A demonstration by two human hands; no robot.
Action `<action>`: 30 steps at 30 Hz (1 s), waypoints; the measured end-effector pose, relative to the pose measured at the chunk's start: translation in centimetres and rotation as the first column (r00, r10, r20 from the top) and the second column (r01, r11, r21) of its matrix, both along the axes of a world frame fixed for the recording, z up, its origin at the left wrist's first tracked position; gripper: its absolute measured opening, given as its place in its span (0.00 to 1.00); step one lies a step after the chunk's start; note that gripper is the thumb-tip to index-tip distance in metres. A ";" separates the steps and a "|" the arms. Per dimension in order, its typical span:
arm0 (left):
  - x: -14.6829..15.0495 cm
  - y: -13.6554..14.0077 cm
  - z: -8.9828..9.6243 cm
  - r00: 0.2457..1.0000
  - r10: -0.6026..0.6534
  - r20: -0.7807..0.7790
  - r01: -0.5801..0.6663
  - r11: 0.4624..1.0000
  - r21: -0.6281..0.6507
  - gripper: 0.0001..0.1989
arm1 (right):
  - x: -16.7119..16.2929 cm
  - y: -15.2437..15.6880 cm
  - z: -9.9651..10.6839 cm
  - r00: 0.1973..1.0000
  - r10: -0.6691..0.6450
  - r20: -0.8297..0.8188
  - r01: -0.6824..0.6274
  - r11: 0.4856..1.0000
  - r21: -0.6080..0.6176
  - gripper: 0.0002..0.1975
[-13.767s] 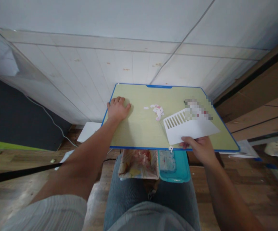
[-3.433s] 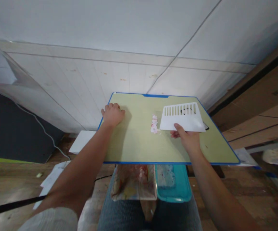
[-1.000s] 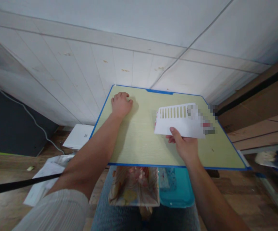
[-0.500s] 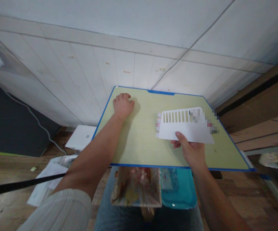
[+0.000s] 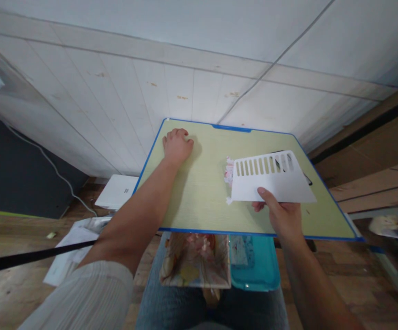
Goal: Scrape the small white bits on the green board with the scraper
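Observation:
My right hand (image 5: 284,220) grips a white card (image 5: 271,188) by its near edge, thumb on top. A row of rounded slots runs along the card's far side. Small white-and-pink pieces (image 5: 229,172) stick out past its left edge; what they are I cannot make out. Beneath the card's right end shows part of a dark-edged flat object (image 5: 308,179), mostly covered. My left hand (image 5: 177,145) rests on the yellow-green board (image 5: 206,192) near its far left corner, fingers bent and thumb apart, with nothing visible in it. Blue trim borders the board.
Below the board's front edge, a patterned box (image 5: 195,270) with crumpled contents and a turquoise tray (image 5: 256,277) sit over my legs. A white box (image 5: 116,191) and papers lie on the floor left. Behind is a white panelled wall (image 5: 185,87); cardboard (image 5: 388,151) stands right.
My right hand and the card have moved slightly right, baring more of the pieces at the card's left edge. My left hand stays in place on the board.

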State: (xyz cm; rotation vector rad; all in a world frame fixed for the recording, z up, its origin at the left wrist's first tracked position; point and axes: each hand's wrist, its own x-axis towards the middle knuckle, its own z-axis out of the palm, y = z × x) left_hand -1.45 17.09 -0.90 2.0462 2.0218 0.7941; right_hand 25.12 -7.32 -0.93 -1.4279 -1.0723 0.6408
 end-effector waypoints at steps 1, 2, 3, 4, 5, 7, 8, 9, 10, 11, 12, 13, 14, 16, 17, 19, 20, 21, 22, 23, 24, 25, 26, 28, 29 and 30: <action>0.0 0.0 0.0 1.000 0.001 0.000 -0.001 1.000 0.001 0.18 | 0.0 0.0 -0.1 1.000 -0.003 0.007 0.003 1.000 -0.008 0.23; 0.0 0.0 0.0 1.000 0.001 -0.001 -0.001 1.000 0.000 0.18 | 0.0 0.0 -0.2 1.000 -0.003 0.020 0.003 1.000 -0.024 0.24; 0.0 0.0 0.0 1.000 0.000 -0.001 0.000 1.000 0.000 0.18 | 0.0 0.0 -0.3 0.999 0.001 0.034 0.000 0.999 -0.041 0.24; 0.0 0.0 -0.1 1.000 -0.001 -0.001 0.001 1.000 0.002 0.18 | 0.1 -0.1 -0.5 0.999 0.007 0.047 -0.004 0.999 -0.052 0.24; -0.1 0.1 -0.1 1.000 -0.001 0.001 0.001 1.000 0.003 0.18 | 0.2 -0.2 -0.6 0.998 0.011 0.057 -0.008 0.998 -0.058 0.25; -0.1 0.2 -0.2 1.000 -0.002 0.005 0.002 1.000 0.005 0.18 | 0.7 -0.6 -0.8 0.997 0.007 0.073 -0.004 0.999 -0.050 0.24; -0.1 0.2 -0.3 1.000 -0.003 0.006 0.003 1.000 0.006 0.18 | 1.0 -0.9 -0.7 0.996 0.004 0.086 0.000 0.999 -0.047 0.24; -0.1 0.3 -0.4 1.000 -0.006 0.007 0.006 1.000 0.008 0.18 | 1.4 -1.2 -0.7 0.995 0.004 0.105 0.001 0.999 -0.047 0.24; -0.1 0.4 -0.5 1.000 -0.007 0.006 0.007 1.000 0.012 0.18 | 1.8 -1.5 -0.5 0.992 0.009 0.126 -0.003 0.999 -0.050 0.25; -0.2 0.5 -0.6 1.000 -0.009 0.005 0.009 1.000 0.016 0.18 | 2.1 -1.9 -0.4 0.989 0.022 0.144 -0.015 0.999 -0.052 0.26; -0.2 0.6 -0.7 1.000 -0.011 0.004 0.011 1.000 0.022 0.18 | 2.4 -2.3 -0.2 0.987 0.044 0.154 -0.036 0.998 -0.056 0.26; -0.2 0.7 -0.8 1.000 -0.014 0.005 0.014 1.000 0.027 0.18 | 2.7 -2.6 -0.1 0.985 0.072 0.156 -0.063 0.996 -0.061 0.27; -0.2 0.8 -0.9 1.000 -0.016 0.006 0.016 0.999 0.031 0.18 | 2.9 -2.9 0.0 0.984 0.098 0.146 -0.089 0.994 -0.067 0.26; -0.2 0.9 -1.1 1.000 -0.019 0.011 0.018 0.999 0.037 0.18 | 3.2 -3.1 0.1 0.985 0.139 0.101 -0.131 0.988 -0.079 0.24; -0.2 0.9 -1.1 1.000 -0.019 0.014 0.018 0.999 0.037 0.18 | 3.3 -3.2 0.1 0.986 0.151 0.069 -0.145 0.986 -0.083 0.23; -0.2 0.9 -1.1 1.000 -0.016 0.019 0.016 0.999 0.035 0.18 | 3.5 -3.0 -0.1 0.986 0.166 0.006 -0.165 0.984 -0.071 0.21; -0.2 0.9 -1.0 1.000 -0.016 0.022 0.015 0.999 0.033 0.18 | 3.6 -3.0 -0.2 0.985 0.172 -0.017 -0.173 0.983 -0.059 0.21; -0.2 0.9 -1.0 1.000 -0.016 0.024 0.015 0.999 0.033 0.19 | 3.6 -2.9 -0.3 0.984 0.176 -0.029 -0.178 0.983 -0.044 0.20; -0.2 0.9 -1.0 1.000 -0.016 0.025 0.015 0.999 0.032 0.19 | 3.7 -2.8 -0.4 0.983 0.180 -0.031 -0.181 0.983 -0.033 0.21; -0.3 0.8 -0.9 0.999 -0.017 0.027 0.016 0.999 0.033 0.19 | 3.7 -2.8 -0.4 0.983 0.183 -0.026 -0.184 0.983 -0.028 0.21; -0.3 0.8 -0.9 0.999 -0.016 0.029 0.015 0.999 0.032 0.19 | 3.6 -2.8 -0.4 0.983 0.184 -0.017 -0.184 0.982 -0.027 0.21; -0.3 0.8 -0.9 0.999 -0.015 0.030 0.014 0.999 0.031 0.19 | 3.6 -2.8 -0.4 0.982 0.186 -0.009 -0.186 0.982 -0.033 0.20; -0.3 0.8 -0.8 0.999 -0.013 0.030 0.013 1.000 0.028 0.18 | 3.5 -2.9 -0.4 0.982 0.188 -0.005 -0.188 0.981 -0.040 0.20; -0.3 0.8 -0.8 1.000 -0.012 0.026 0.011 1.000 0.022 0.18 | 3.5 -3.0 -0.5 0.982 0.190 -0.019 -0.191 0.980 -0.049 0.19; -0.3 0.9 -0.8 1.000 -0.011 0.025 0.010 1.000 0.022 0.18 | 3.5 -3.0 -0.6 0.981 0.189 -0.034 -0.191 0.980 -0.049 0.19; -0.3 0.9 -0.8 1.000 -0.010 0.023 0.010 1.000 0.024 0.18 | 3.6 -3.1 -0.6 0.981 0.189 -0.051 -0.191 0.980 -0.050 0.19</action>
